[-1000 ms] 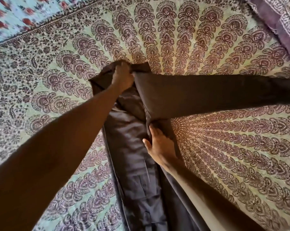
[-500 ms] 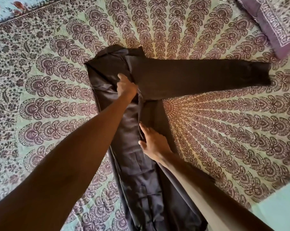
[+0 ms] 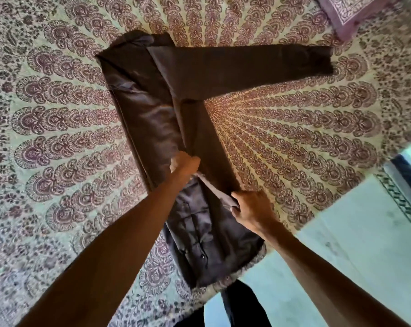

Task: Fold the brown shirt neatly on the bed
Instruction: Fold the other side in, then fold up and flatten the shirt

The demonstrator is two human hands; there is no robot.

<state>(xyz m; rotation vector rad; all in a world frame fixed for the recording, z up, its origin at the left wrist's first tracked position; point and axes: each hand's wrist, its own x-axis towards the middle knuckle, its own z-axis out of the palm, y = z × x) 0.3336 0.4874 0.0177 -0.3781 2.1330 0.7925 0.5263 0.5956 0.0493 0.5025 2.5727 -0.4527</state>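
Two hands are on the brown shirt (image 3: 152,109), which lies lengthwise down the middle of the bed (image 3: 58,138) over its patterned spread, body folded into a long narrow strip. Left hand (image 3: 184,166) is closed, pinching the fabric along the centre fold at mid-length. Right hand (image 3: 251,208), just nearer and to the right, grips the strip's right edge, lifting it slightly. One sleeve (image 3: 247,67) stretches flat toward the far right. Far right corner: a purple pillow (image 3: 348,13).
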